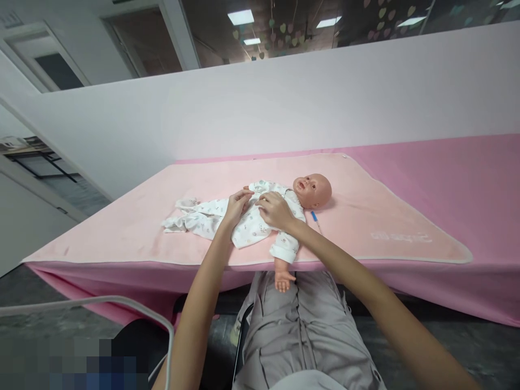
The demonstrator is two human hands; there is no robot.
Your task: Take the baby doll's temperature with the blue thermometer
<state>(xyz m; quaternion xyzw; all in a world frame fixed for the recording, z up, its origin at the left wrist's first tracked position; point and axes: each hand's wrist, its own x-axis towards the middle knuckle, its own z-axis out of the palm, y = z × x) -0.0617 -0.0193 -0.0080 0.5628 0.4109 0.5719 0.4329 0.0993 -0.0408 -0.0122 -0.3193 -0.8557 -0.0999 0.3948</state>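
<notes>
A bald baby doll (312, 190) lies on its back with its head to the right, dressed in a white printed top (252, 232) and matching trousers (205, 215). My left hand (239, 207) is at the near side of the top's middle, fingers closed on the cloth. Just right of it, my right hand (275, 210) rests over the doll's chest, with bent fingers pinching the top's front. The exact bit of cloth in each pinch is hidden. One doll arm (283, 275) hangs over the table's near edge, its palm showing.
A pale peach mat (357, 216) covers much of the pink-draped table (455, 179). Near the doll's head lies a thin blue-tipped stick (314, 216). Behind stands a white partition (292, 108). A grey curved tube (109, 299) crosses the lower left.
</notes>
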